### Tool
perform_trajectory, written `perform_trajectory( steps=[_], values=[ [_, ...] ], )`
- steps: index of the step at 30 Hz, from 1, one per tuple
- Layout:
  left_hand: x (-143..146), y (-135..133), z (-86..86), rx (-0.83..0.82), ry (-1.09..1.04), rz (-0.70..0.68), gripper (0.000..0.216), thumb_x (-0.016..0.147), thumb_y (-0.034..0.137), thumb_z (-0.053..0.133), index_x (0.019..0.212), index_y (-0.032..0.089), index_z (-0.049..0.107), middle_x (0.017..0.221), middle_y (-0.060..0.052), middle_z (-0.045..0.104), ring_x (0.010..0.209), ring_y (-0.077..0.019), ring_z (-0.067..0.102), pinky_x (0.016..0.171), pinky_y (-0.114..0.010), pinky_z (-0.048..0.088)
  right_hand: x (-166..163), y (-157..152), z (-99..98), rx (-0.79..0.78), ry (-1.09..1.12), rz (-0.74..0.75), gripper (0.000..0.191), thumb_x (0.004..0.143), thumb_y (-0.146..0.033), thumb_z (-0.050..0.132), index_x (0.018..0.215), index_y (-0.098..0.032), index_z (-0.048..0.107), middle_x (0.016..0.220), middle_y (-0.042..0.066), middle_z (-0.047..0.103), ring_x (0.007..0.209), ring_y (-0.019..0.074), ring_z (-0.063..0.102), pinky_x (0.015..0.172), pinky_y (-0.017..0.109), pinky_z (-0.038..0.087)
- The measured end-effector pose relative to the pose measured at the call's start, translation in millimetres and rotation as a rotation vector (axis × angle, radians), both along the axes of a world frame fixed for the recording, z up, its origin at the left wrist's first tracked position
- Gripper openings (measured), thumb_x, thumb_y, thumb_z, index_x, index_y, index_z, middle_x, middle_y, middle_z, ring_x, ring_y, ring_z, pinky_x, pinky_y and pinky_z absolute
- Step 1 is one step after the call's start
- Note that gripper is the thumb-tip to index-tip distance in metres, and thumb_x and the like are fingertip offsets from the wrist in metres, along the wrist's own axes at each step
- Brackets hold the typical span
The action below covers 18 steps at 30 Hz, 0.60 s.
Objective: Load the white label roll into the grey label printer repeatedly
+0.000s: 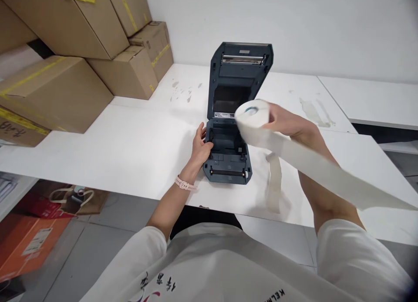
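A dark label printer point(225, 176) stands on the white table with its lid point(240, 75) tipped up, so its hollow inside shows. My left hand point(200, 148) grips the left side of the printer's base, thumb over the inner edge and fingers along the outside. Over the printer's right side, my right hand point(283, 119) holds a white label roll point(253, 115) by its right side. A long loose strip of the roll trails past my right forearm toward the lower right. On the table to the right of the printer lies a separate curled paper strip point(274, 180).
Cardboard boxes point(62, 90) with yellow tape are stacked on the left. A white wall point(294, 27) rises behind the table point(146, 149). Torn paper residue point(316, 112) marks the table at right. On the floor at lower left are an orange box point(32, 245) and a bag point(91, 201).
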<state>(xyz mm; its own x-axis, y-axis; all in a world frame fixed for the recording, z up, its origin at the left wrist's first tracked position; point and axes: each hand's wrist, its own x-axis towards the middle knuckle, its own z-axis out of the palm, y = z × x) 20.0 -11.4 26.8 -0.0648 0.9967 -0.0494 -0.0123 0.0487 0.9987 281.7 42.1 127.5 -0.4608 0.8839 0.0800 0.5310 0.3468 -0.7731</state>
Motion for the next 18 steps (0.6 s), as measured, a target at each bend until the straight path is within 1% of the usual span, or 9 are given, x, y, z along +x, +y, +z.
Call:
perform_trajectory(
  steps=[2, 3, 4, 6, 10, 12, 14, 16, 18],
  values=[
    [0.4, 0.5, -2.2, 0.013, -0.008, 0.003, 0.100, 0.066, 0.008, 0.057, 0.160, 0.025, 0.028, 0.163, -0.011, 0.043, 0.150, -0.0294, 0.042, 0.122, -0.045, 0.040, -32.5, -6.2, 19.0, 0.038, -0.262, 0.206, 0.063, 0.060, -0.048, 0.087, 0.115, -0.027, 0.066, 0.117, 0.006, 0.072, 0.107, 0.0344, 0.067, 0.089, 0.046, 0.055],
    [0.7, 0.6, -3.1, 0.022, -0.011, 0.007, 0.100, 0.065, 0.008, 0.057, 0.160, 0.025, 0.028, 0.163, -0.011, 0.043, 0.150, -0.0295, 0.042, 0.122, -0.046, 0.039, -48.4, -9.0, 24.7, 0.068, -0.392, 0.271, 0.062, 0.060, -0.046, 0.086, 0.115, -0.027, 0.066, 0.117, 0.006, 0.071, 0.105, 0.0342, 0.067, 0.088, 0.046, 0.055],
    [1.1, 0.6, -3.8, 0.029, -0.013, 0.011, 0.100, 0.065, 0.007, 0.057, 0.159, 0.025, 0.028, 0.163, -0.011, 0.043, 0.150, -0.0293, 0.043, 0.123, -0.046, 0.039, -62.8, -11.5, 27.4, 0.103, -0.499, 0.297, 0.060, 0.062, -0.046, 0.085, 0.115, -0.027, 0.065, 0.117, 0.006, 0.071, 0.104, 0.0340, 0.067, 0.086, 0.045, 0.053],
    [1.7, 0.3, -4.4, 0.037, -0.017, 0.018, 0.101, 0.064, 0.006, 0.057, 0.159, 0.025, 0.029, 0.162, -0.011, 0.044, 0.150, -0.0287, 0.044, 0.123, -0.046, 0.039, -84.9, -14.1, 24.2, 0.135, -0.664, 0.304, 0.057, 0.066, -0.045, 0.080, 0.117, -0.026, 0.063, 0.116, 0.008, 0.069, 0.102, 0.0344, 0.067, 0.084, 0.045, 0.051],
    [2.1, -1.0, -3.5, 0.031, -0.032, 0.026, 0.101, 0.063, 0.004, 0.055, 0.159, 0.021, 0.029, 0.162, -0.013, 0.044, 0.149, -0.0292, 0.044, 0.122, -0.045, 0.040, -103.1, -7.4, 0.7, 0.140, -0.861, 0.288, 0.059, 0.072, -0.045, 0.075, 0.124, -0.020, 0.062, 0.118, 0.015, 0.066, 0.104, 0.0390, 0.066, 0.084, 0.048, 0.051],
    [2.0, -1.3, -3.6, 0.029, -0.034, 0.022, 0.101, 0.063, 0.004, 0.055, 0.159, 0.022, 0.028, 0.163, -0.013, 0.042, 0.150, -0.0292, 0.043, 0.122, -0.045, 0.040, -102.5, -3.9, -8.4, 0.136, -0.869, 0.300, 0.062, 0.076, -0.045, 0.073, 0.130, -0.016, 0.061, 0.122, 0.017, 0.065, 0.108, 0.0406, 0.066, 0.086, 0.050, 0.052],
    [2.0, -1.1, -4.7, 0.029, -0.030, 0.016, 0.101, 0.064, 0.005, 0.055, 0.159, 0.024, 0.028, 0.164, -0.011, 0.042, 0.151, -0.0292, 0.042, 0.123, -0.046, 0.039, -96.3, -8.2, -11.8, 0.170, -0.806, 0.322, 0.064, 0.082, -0.043, 0.068, 0.138, -0.014, 0.057, 0.129, 0.019, 0.063, 0.115, 0.0412, 0.063, 0.092, 0.052, 0.052],
    [2.0, -0.5, -6.5, 0.031, -0.027, 0.009, 0.101, 0.065, 0.006, 0.055, 0.160, 0.025, 0.027, 0.164, -0.010, 0.041, 0.152, -0.0295, 0.040, 0.123, -0.045, 0.039, -86.1, -25.6, -11.2, 0.272, -0.698, 0.322, 0.060, 0.089, -0.039, 0.061, 0.144, -0.014, 0.054, 0.137, 0.020, 0.061, 0.125, 0.0413, 0.059, 0.099, 0.055, 0.050],
    [2.0, 0.1, -8.2, 0.029, -0.032, 0.007, 0.100, 0.066, 0.006, 0.055, 0.160, 0.026, 0.027, 0.165, -0.010, 0.040, 0.153, -0.0293, 0.039, 0.121, -0.045, 0.040, -75.1, -56.2, -11.1, 0.380, -0.587, 0.288, 0.054, 0.097, -0.037, 0.054, 0.146, -0.018, 0.053, 0.144, 0.018, 0.059, 0.133, 0.0402, 0.055, 0.106, 0.058, 0.047]
  ],
)
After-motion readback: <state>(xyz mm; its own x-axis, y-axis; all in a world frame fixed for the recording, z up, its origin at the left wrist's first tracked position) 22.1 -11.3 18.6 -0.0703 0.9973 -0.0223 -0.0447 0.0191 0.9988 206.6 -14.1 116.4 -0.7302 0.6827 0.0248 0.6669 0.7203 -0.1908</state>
